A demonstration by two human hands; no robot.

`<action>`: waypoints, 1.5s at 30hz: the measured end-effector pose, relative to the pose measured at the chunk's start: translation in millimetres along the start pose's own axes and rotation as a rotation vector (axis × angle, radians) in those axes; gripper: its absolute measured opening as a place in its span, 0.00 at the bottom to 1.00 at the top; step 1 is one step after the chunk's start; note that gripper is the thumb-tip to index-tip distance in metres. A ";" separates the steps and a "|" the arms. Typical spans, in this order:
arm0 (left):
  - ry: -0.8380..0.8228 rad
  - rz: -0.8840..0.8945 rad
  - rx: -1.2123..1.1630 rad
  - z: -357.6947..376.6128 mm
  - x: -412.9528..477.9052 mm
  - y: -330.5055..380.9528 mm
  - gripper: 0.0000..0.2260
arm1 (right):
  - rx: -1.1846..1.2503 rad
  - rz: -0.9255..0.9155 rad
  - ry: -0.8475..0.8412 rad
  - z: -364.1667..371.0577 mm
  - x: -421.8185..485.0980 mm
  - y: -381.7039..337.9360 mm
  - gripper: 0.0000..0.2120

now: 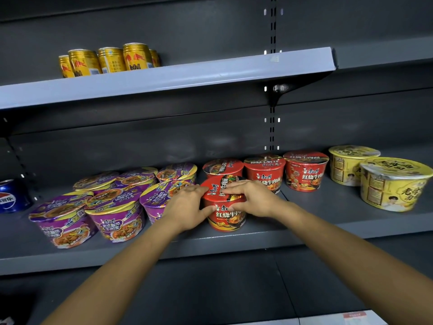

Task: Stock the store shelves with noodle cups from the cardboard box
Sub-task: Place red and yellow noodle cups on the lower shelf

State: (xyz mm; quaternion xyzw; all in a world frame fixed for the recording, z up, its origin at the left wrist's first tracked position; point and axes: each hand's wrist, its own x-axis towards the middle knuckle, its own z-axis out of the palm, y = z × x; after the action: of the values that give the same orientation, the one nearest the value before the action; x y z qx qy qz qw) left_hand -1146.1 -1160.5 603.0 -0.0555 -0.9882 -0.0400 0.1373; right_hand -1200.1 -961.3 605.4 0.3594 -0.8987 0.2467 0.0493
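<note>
- Both hands are on one red noodle cup (226, 216). The left hand (189, 207) takes its left flank and the right hand (251, 199) its right, with fingers over the lid and thumbs on the front wall.
- Each grip is wrapped round that cup, not spread wide.
- The cup stands upright on the lower shelf (257, 240), close to the front edge and about midway along the stretch in view. Its base looks set down, though I can't be sure.
- Behind it, toward the back wall, three more red cups (264, 171) stand in a row. The held cup overlaps the leftmost one from this angle, and I can't tell whether they touch.
- To the left the purple cups (114, 207) are crowded together, the nearest partly hidden behind the left hand. The yellow cups (393, 184) stand well apart toward the right end.
- First risk: the left hand is tight against that purple neighbour. A shove leftward or a careless pull-out could knock it into its row.
- Second risk: the cup sits near the front edge. If it is left there, a forearm sweeping back could drag it off the shelf.
- Third risk: the fingers bear on the lid. Too hard a squeeze could dent the thin top or wall.
- The cardboard box is out of view, so I can't say how many cups remain.
- The gold cans (110, 59) on the upper shelf (164, 80) and a blue can (11, 195) at the far left end are clear of the action.
</note>
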 end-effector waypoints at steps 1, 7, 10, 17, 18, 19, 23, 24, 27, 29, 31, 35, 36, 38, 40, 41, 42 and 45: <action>0.001 -0.001 0.006 -0.1 0.6 0.6 0.31 | 0.006 0.004 0.001 -0.1 0.3 0.5 0.28; 0.014 0.010 -0.003 -0.6 2.7 1.4 0.30 | 0.057 0.012 -0.054 -1.6 1.7 8.2 0.26; 0.009 0.014 -0.020 -2.2 3.1 0.7 0.29 | 0.168 0.057 -0.099 -8.7 2.0 12.8 0.23; -0.022 0.031 -0.026 -4.9 4.7 1.5 0.29 | 0.151 0.055 -0.107 -9.1 4.5 16.2 0.22; -0.025 0.032 -0.032 -4.8 5.5 1.3 0.30 | 0.143 0.053 -0.104 -9.0 4.4 16.1 0.22; -0.029 0.032 -0.039 -4.7 5.9 0.8 0.30 | 0.135 0.049 -0.101 -9.2 4.1 15.4 0.22; -0.031 0.028 -0.063 -4.8 5.9 -1.2 0.31 | 0.097 0.031 -0.081 -9.4 3.7 9.2 0.22; -0.032 0.029 -0.068 -4.9 5.9 -1.9 0.31 | 0.086 0.025 -0.076 -9.2 3.8 7.2 0.22; -0.038 0.027 -0.077 -5.3 4.6 -3.6 0.30 | 0.049 0.012 -0.057 -7.8 5.0 1.8 0.22; -0.030 0.025 -0.083 -5.5 4.3 -4.4 0.29 | 0.004 -0.003 -0.044 -7.0 6.2 -1.0 0.22; -0.022 0.031 -0.090 -5.4 4.0 -4.3 0.28 | -0.022 -0.013 -0.041 -7.1 6.9 -2.0 0.22; -0.001 0.051 -0.107 -4.0 4.0 -6.0 0.26 | 0.011 -0.021 -0.041 -7.9 6.0 0.2 0.21; 0.001 0.054 -0.113 -3.9 3.9 -6.5 0.26 | 0.020 -0.021 -0.039 -7.9 5.6 1.1 0.21; 0.003 0.054 -0.120 -4.0 3.7 -7.4 0.26 | 0.032 -0.017 -0.035 -7.7 5.1 2.4 0.21; 0.009 0.052 -0.129 -4.1 3.4 -8.3 0.26 | 0.039 -0.015 -0.035 -7.6 5.4 3.5 0.21; 0.013 0.051 -0.134 -4.5 3.0 -8.3 0.26 | 0.043 -0.015 -0.040 -7.6 5.9 4.1 0.21; 0.018 0.053 -0.140 -5.1 2.7 -8.1 0.26 | 0.046 -0.015 -0.048 -7.7 6.4 4.6 0.21; 0.028 0.060 -0.156 -7.0 2.8 -7.7 0.25 | 0.053 -0.002 -0.072 -8.9 8.4 5.5 0.21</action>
State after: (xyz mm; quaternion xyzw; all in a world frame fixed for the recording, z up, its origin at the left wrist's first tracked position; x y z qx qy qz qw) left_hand -1147.8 -1168.6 610.0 -0.0951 -0.9779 -0.1135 0.1474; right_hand -1210.8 -958.8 613.2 0.3701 -0.8926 0.2572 0.0077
